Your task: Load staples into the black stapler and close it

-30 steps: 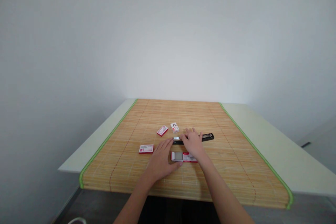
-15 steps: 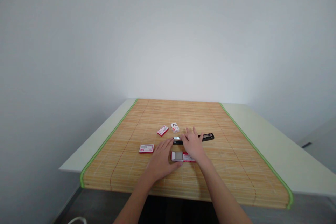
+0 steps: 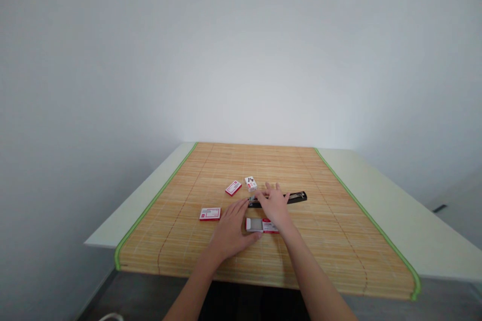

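Observation:
A long black stapler [image 3: 297, 197], seemingly folded out flat with metal parts showing, lies crosswise on the bamboo mat [image 3: 301, 256]. Over its middle is my right hand [image 3: 276, 209], fingers spread, thumb near the shiny metal at the stapler's left part. Beneath the palm, contact is hidden. My left hand [image 3: 229, 230] lies flat with outstretched fingers, their tips at the stapler's left end. Close to the left thumb sits a slid-open red and white box [image 3: 256, 224] with a grey inside, partly covered by the right wrist.
One red and white box [image 3: 210, 214] lies left of my left hand. Farther back are another red and white box [image 3: 233, 188] and a small white box [image 3: 250, 183] with a dark picture. A white table [image 3: 361, 170] extends under the green-edged mat, against a pale wall.
My right hand has shifted slightly left along the stapler, its thumb now covering more of the shiny metal. The left hand stays in place.

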A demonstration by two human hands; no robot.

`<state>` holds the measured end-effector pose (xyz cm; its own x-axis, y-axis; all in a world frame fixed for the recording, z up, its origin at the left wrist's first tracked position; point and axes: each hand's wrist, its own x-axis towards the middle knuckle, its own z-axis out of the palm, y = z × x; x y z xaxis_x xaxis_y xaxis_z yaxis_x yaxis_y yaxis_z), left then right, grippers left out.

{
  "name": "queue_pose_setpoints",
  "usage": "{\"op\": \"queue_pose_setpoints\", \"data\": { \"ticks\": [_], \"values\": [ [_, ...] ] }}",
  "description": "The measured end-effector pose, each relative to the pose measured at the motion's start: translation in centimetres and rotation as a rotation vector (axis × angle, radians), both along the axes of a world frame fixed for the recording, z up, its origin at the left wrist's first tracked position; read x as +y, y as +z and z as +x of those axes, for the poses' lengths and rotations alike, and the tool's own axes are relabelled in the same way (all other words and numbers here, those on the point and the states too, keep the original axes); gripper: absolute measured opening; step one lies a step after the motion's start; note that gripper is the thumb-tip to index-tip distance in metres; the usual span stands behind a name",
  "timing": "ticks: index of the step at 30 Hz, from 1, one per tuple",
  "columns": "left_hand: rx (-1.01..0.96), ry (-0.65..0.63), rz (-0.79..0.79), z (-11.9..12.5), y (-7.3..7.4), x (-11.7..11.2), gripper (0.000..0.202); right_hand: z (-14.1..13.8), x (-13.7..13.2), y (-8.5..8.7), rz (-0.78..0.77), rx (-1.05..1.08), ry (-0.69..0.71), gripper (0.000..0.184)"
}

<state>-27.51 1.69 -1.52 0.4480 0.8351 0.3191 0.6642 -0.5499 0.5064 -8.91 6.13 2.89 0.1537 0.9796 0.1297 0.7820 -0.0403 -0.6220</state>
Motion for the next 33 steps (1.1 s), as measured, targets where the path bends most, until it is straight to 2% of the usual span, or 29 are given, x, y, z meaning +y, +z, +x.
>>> {"op": "queue_pose_setpoints", "data": {
  "ticks": [9,14,18,23,27,33],
  "values": [
    [-0.023,-0.006,0.005,0.1,0.1,-0.1,0.094,-1.3,0.0,-0.1,0.077,-0.037,-0.02,0.021],
    [-0.013,-0.004,0.011,0.1,0.5,-0.3,0.088,-0.5,-0.5,1.5,0.159,-0.019,-0.037,0.022],
    [-0.009,-0.005,0.004,0.0,0.5,-0.3,0.089,1.4,-1.9,2.5,0.228,0.033,0.13,0.022],
    [-0.019,0.001,0.009,0.2,0.7,-0.3,0.089,2.7,-4.4,1.6,0.195,0.017,0.325,0.014],
    [-0.02,-0.011,0.012,0.2,0.8,-0.3,0.087,2.6,-5.5,0.9,0.206,-0.056,0.381,0.012],
    [-0.03,-0.008,0.006,0.1,0.6,-0.2,0.089,1.5,-5.2,1.0,0.208,-0.134,0.502,0.008]
  ]
}}
